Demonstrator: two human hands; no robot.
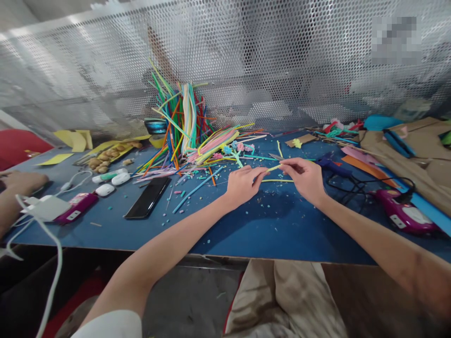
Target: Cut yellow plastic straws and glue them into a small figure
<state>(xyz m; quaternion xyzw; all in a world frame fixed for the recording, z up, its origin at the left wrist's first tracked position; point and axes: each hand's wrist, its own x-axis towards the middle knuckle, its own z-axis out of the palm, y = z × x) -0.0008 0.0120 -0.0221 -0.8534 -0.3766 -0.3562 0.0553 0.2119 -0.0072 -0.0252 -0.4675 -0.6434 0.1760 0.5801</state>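
Note:
A short yellow pipe cleaner [273, 168] runs between my two hands above the blue table. My left hand [244, 184] pinches its left end, and my right hand [303, 178] grips the other end between thumb and fingertips. Just beneath them, another yellow pipe cleaner [278, 180] lies on the table. Beyond my hands are small pink and blue fuzzy flowers [243, 148] and a pale green stem [238, 158]. A pointed metal tip, perhaps of scissors [275, 156], shows behind my right fingers; the rest of it is hidden.
Bundled pipe cleaners [188, 122] stand against a perforated metal panel [225, 61]. A black phone [148, 198] lies left, near a purple power strip [76, 208] and another person's hand [26, 180]. At right are a blue glue gun [333, 165], its cord, and another purple power strip [405, 211].

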